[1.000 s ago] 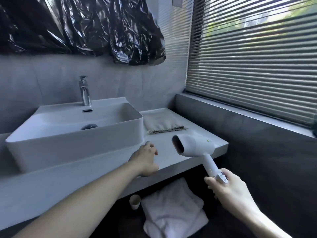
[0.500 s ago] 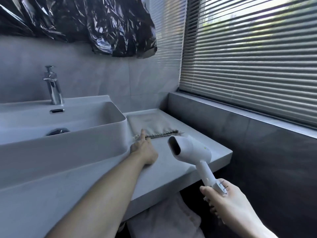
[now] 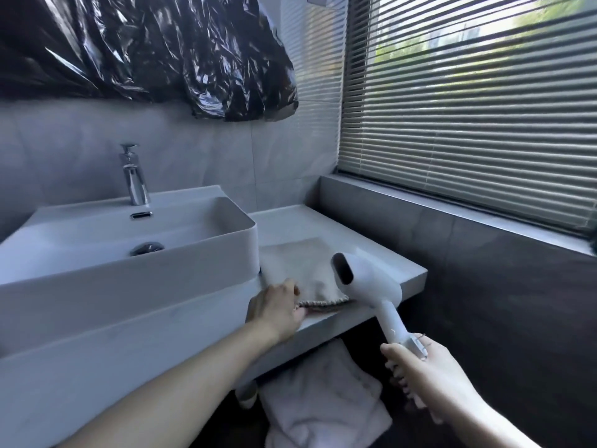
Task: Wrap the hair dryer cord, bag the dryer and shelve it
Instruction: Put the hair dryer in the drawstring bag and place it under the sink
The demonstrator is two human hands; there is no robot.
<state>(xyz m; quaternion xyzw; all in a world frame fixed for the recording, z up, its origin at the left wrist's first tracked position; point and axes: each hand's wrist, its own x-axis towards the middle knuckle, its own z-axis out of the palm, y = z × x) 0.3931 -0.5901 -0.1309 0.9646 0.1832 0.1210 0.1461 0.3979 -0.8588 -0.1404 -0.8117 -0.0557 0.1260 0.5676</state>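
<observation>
— White plastic hair dryer (image 3: 365,279), held up in the air just right of the white rectangular ceramic basin (image 3: 135,240), nozzle opening turned toward the basin, handle slanting down and to the right.

— Held how?

— By the right hand (image 3: 429,370), fingers curled tight around the bottom end of the handle, along with what looks like the plug or bundled cord; hard to tell which.

— And the left hand (image 3: 277,308)?

— Stretched out over the pale grey stone counter (image 3: 381,253) right of the basin, fingers pinched shut on the near edge of a flat beige cloth pouch with a stitched rim (image 3: 300,270). Pouch lying flat on the counter, touching or nearly touching the basin's right wall, partly hidden behind the dryer head.

— Anything under the counter?

— Folded white towels (image 3: 323,402), below and right of the basin, on a lower level in the dark. Beside them, a small pale cup-like thing (image 3: 247,394), blurred.

— On the basin itself?

— Chrome single-lever tap (image 3: 134,176) upright on the back rim, metal drain (image 3: 147,248) in the bowl.

— Above it?

— Crinkled black glossy plastic sheet (image 3: 145,50) hanging on the grey tiled wall. Far right of the basin, grey horizontal slatted blinds (image 3: 468,108) over a window, with a dark grey sill ledge (image 3: 452,208) beneath.
</observation>
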